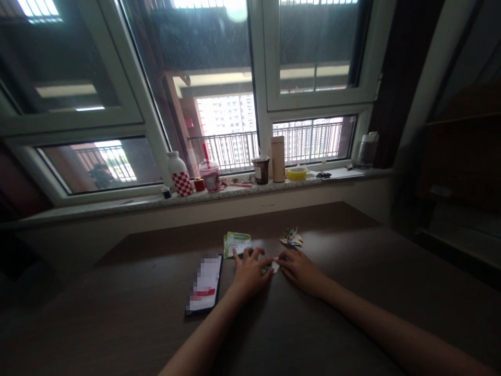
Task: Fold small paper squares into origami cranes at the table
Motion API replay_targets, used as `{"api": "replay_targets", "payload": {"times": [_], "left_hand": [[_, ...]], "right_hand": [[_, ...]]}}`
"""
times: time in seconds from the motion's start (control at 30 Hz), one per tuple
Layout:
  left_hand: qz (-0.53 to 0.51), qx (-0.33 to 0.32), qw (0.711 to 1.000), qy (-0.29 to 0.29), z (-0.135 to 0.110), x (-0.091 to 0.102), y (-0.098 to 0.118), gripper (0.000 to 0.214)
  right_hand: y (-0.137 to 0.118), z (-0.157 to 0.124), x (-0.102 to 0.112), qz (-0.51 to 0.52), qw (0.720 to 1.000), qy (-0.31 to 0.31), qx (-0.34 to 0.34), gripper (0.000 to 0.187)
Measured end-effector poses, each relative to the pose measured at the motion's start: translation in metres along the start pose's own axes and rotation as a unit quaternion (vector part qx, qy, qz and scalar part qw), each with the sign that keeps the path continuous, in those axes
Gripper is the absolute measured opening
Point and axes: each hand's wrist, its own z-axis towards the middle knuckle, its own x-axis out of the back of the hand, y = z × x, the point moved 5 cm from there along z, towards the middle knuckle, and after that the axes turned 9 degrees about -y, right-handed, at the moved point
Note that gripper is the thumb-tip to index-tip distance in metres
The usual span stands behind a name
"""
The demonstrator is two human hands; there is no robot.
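Observation:
My left hand (250,272) and my right hand (302,270) meet over the table around a small whitish piece of paper (275,266). The thumb and index finger of my left hand close on its left side, while the other fingers are spread towards a small stack of green-and-white paper sheets (238,243). On the right side, the fingertips of my right hand pinch the same piece. Just beyond my right hand lies a little heap of folded paper pieces (291,238). The fingers partly hide the piece, so its exact shape cannot be made out.
A phone (205,284) with a lit screen lies left of my left forearm on the dark table (129,292). Along the windowsill (152,204) stand a checkered bottle (180,177), drink cups (261,169), a brown box (278,159), yellow tape (297,174) and scissors (323,176).

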Motion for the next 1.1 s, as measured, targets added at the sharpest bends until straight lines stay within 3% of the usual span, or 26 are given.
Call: {"api": "replay_targets", "payload": {"times": [0.2,0.53,0.73,1.1], "left_hand": [[0.014,-0.006,1.0,0.016,0.0,-0.002,-0.001,0.031],[0.02,0.003,1.0,0.014,0.0,-0.003,-0.004,0.032],[0.02,0.014,1.0,0.005,0.001,-0.003,-0.005,0.032],[0.046,0.017,0.999,0.013,-0.001,-0.003,-0.006,0.034]], "right_hand": [[0.003,-0.003,0.003,0.071,0.997,0.0,-0.006,0.027],[-0.005,-0.005,0.009,0.048,0.998,0.021,0.026,0.016],[-0.009,-0.004,0.009,0.039,0.998,-0.014,0.047,0.017],[-0.009,-0.008,0.011,0.052,0.997,-0.018,0.057,0.017]]}}
